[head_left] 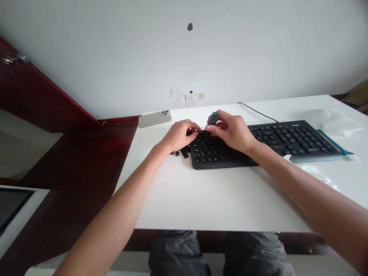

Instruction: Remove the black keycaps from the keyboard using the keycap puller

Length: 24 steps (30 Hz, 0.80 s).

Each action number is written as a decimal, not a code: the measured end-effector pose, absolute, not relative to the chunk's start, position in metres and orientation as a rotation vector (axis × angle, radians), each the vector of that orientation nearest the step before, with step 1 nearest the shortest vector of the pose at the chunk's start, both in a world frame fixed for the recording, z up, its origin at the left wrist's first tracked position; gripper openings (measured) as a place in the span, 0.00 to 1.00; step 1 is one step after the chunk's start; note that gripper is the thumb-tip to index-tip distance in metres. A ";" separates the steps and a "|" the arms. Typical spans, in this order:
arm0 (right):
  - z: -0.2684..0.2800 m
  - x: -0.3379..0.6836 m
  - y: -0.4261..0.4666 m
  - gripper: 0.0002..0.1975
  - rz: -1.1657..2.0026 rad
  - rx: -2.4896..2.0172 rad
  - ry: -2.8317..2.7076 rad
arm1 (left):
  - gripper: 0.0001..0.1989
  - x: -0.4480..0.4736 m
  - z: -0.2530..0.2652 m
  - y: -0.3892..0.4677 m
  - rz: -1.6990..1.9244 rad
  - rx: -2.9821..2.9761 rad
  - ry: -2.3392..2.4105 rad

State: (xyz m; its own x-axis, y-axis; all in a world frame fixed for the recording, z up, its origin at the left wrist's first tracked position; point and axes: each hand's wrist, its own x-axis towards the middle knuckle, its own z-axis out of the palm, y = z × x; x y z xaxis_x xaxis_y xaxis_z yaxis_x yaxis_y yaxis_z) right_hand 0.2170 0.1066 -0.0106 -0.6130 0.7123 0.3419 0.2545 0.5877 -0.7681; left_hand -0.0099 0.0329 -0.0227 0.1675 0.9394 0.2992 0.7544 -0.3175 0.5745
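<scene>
While both hands meet over the left end of the black keyboard (258, 143) at the centre of the frame, the right hand (230, 130) pinches a small dark tool (213, 118) upright between thumb and fingers. The left hand (179, 134) curls its fingertips down at the keyboard's top left corner; whether its grip holds anything I cannot tell. Loose black keycaps (183, 153) lie on the white surface (218, 195) just left of the keyboard. A phone (154, 118) rests face down, upper left.
</scene>
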 end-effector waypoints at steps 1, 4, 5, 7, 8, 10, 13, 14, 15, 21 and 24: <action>-0.009 0.217 0.104 0.20 0.871 -0.759 -2.192 | 0.09 -0.011 -0.023 0.033 0.900 2.157 1.630; -0.005 0.215 0.098 0.18 0.764 -0.737 -2.250 | 0.09 -0.012 -0.023 0.035 0.909 2.195 1.630; -0.005 0.214 0.097 0.18 0.750 -0.732 -2.254 | 0.09 -0.011 -0.023 0.035 0.907 2.209 1.628; -0.005 0.212 0.097 0.18 0.750 -0.737 -2.244 | 0.09 -0.010 -0.022 0.035 0.892 2.226 1.624; -0.006 0.211 0.097 0.19 0.757 -0.742 -2.237 | 0.09 -0.009 -0.022 0.035 0.885 2.228 1.618; -0.007 0.210 0.099 0.19 0.772 -0.747 -2.229 | 0.10 -0.008 -0.021 0.034 0.879 2.225 1.570; -0.006 0.212 0.101 0.17 0.804 -0.729 -2.227 | 0.12 -0.009 -0.020 0.033 0.885 2.210 1.465; -0.006 0.213 0.102 0.16 0.823 -0.714 -2.229 | 0.12 -0.009 -0.020 0.033 0.887 2.207 1.441; -0.005 0.214 0.103 0.15 0.845 -0.698 -2.237 | 0.12 -0.010 -0.020 0.033 0.887 2.207 1.425; -0.007 0.222 0.111 0.09 0.913 -0.644 -2.400 | 0.13 -0.008 -0.021 0.036 0.883 2.215 1.437; -0.010 0.223 0.114 0.09 0.842 -0.645 -2.468 | 0.18 -0.008 -0.024 0.037 0.919 2.177 1.494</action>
